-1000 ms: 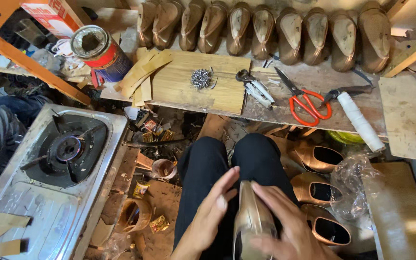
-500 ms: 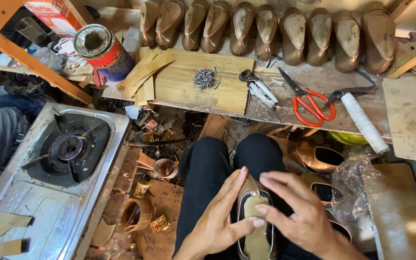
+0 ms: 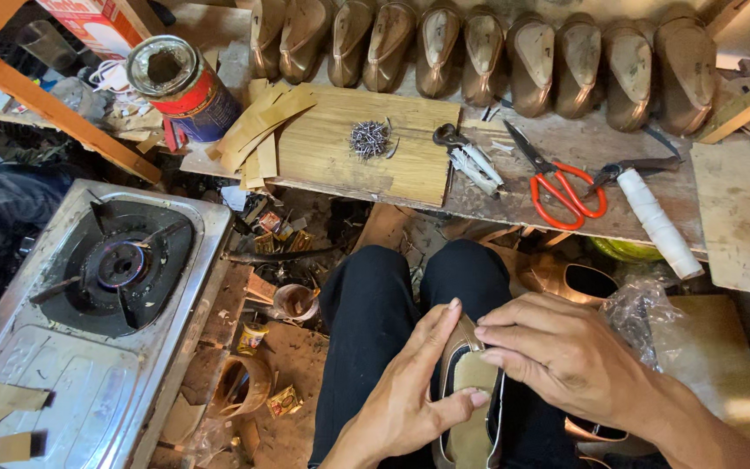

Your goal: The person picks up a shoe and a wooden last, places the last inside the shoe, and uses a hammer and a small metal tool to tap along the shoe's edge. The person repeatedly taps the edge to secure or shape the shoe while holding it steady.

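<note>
The person sits with a bronze shoe point(image 3: 470, 408) lying sole-up on the lap, between both hands. The left hand point(image 3: 410, 391) clasps the shoe's left edge, thumb pressed onto the pale insole. The right hand point(image 3: 566, 356) bends over the toe end, fingertips pinching the upper against the insole.

On the wooden board point(image 3: 366, 165) ahead lies a small heap of nails point(image 3: 370, 139), with tan strips point(image 3: 262, 126) fanned just beside it. A glue tin point(image 3: 180, 87), lid off, stands to the left; its inside looks dark and crusted, the contents unclear. Pincers point(image 3: 466, 156), red-handled scissors point(image 3: 557, 182) and a white roll point(image 3: 657, 221) rest on the bench, below a row of shoes on lasts point(image 3: 479, 52).

On the floor a gas stove point(image 3: 106, 287) burns with a low blue flame. Near it stand a small brown cup point(image 3: 295, 301) and a round tin point(image 3: 240, 382), both open; what they hold cannot be made out. More bronze shoes point(image 3: 579, 282) lie beside the right knee, next to a crumpled clear plastic bag point(image 3: 644, 317).
</note>
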Demonstrator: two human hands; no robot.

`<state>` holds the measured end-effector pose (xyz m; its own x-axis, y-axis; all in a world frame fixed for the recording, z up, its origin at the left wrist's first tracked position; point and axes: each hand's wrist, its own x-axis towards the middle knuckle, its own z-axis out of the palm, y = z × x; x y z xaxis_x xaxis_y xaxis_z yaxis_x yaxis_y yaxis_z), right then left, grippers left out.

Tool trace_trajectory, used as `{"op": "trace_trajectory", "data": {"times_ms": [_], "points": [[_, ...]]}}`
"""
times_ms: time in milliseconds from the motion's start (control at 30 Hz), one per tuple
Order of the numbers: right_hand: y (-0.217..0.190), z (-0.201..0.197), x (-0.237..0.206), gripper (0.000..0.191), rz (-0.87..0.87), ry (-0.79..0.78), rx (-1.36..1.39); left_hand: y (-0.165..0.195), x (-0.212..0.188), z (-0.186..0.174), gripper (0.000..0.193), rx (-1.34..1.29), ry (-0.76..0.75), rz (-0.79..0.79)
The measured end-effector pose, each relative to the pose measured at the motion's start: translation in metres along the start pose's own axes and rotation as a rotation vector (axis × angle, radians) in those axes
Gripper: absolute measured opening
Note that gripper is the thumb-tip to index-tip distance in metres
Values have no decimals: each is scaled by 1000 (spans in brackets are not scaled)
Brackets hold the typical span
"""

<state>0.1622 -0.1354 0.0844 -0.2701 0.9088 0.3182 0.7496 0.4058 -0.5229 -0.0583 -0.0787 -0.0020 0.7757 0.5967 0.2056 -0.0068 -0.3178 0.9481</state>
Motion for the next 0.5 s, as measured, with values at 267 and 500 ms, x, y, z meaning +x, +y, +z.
{"op": "trace_trajectory", "data": {"times_ms": [267, 500], "points": [[-1, -18, 15, 19, -173, -175, -189, 2, 5, 3, 96, 4, -7, -6], [2, -19, 15, 19, -358, -319, -511, 7, 15, 4, 97, 48, -41, -87]]}}
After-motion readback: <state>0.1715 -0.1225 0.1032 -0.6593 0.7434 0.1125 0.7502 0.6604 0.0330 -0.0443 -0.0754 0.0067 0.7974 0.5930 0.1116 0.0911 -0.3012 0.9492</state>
